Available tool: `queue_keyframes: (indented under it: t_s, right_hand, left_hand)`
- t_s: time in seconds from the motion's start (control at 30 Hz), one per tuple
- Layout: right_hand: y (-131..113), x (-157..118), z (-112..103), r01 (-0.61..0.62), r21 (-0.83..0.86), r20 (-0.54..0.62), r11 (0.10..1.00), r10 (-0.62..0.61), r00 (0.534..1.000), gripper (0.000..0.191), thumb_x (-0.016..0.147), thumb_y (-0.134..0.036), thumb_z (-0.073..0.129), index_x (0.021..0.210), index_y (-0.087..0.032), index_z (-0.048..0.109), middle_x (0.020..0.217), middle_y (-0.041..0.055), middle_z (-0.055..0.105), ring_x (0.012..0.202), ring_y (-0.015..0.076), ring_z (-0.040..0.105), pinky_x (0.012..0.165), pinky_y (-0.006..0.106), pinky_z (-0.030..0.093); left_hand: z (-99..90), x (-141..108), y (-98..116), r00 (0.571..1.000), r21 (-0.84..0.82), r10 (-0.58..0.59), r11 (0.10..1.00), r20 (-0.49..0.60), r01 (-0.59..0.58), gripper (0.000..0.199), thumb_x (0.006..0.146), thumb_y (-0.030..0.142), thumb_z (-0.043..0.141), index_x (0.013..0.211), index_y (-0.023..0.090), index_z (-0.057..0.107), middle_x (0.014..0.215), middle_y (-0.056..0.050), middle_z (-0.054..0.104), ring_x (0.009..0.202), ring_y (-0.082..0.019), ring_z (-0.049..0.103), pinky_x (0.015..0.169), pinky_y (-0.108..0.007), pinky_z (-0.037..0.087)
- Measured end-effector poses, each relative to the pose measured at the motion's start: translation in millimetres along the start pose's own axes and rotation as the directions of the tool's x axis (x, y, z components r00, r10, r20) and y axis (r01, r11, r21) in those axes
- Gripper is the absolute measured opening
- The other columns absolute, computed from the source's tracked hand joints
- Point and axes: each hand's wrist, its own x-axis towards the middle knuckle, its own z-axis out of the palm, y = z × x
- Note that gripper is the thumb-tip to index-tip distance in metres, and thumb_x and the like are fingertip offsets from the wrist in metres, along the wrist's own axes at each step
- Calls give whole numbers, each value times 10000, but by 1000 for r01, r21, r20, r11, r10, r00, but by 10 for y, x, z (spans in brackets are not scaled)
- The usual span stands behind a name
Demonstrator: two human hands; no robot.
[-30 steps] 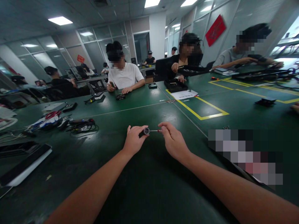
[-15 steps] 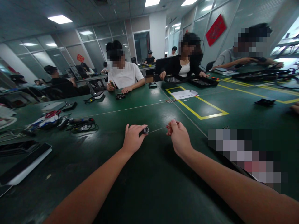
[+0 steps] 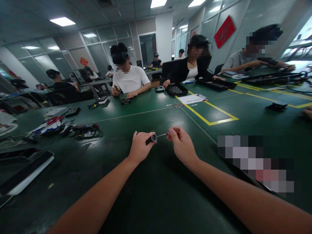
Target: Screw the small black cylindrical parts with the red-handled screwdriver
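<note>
My left hand is closed around a short black cylinder, whose round, light-rimmed end faces me and to the right. Dark detail shows inside that end, too small to make out. In my right hand I pinch a slim screwdriver with a reddish handle and a thin metal shaft. Its shaft points left, and the tip is at the rim of the cylinder's end; whether it touches or enters, I cannot tell. My fingers hide most of the handle. Both hands are held above the green table.
Bundled cables and a pair of gloves lie to the left, near a black-and-white flat device. Yellow tape marks the table ahead beside a paper sheet. Co-workers sit opposite, one with black trays.
My right hand has moved left, bringing the screwdriver's tip to the cylinder's end. My left hand has shifted slightly right. Across the table, a co-worker's two black trays have moved further apart.
</note>
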Motion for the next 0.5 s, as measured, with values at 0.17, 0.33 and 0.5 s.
queue_keyframes:
  t_s: [0.17, 0.33, 0.5]
  right_hand:
    - [-81, -56, -32, 41, -105, 51, 994, -36, 998, 308, 967, -505, 525, 926, -222, 640, 671, -15, 598, 608, 164, 568, 585, 300, 432]
    - [-118, -97, -13, 101, -232, -5, 967, -105, 994, 350, 1008, -467, 432, 863, -221, 633, 714, 13, 633, 658, 181, 601, 630, 314, 423]
    - [-88, -80, -15, 125, -265, 27, 956, -123, 992, 189, 984, -323, 411, 1037, -223, 562, 831, 29, 677, 718, 196, 628, 667, 320, 433]
  left_hand:
    - [28, 3, -21, 998, -48, 54, 997, -22, -55, 359, 864, 211, 772, 1209, 248, 678, 1138, -33, 714, 1061, -253, 615, 990, -455, 452]
    - [48, -8, -17, 996, -108, 93, 990, -6, -93, 357, 867, 184, 764, 1209, 243, 680, 1139, -23, 714, 1075, -238, 607, 964, -405, 476]
    - [38, 0, -39, 998, -125, 53, 991, -35, -57, 326, 855, 167, 765, 1166, 238, 695, 1135, -25, 717, 1050, -241, 617, 951, -398, 495]
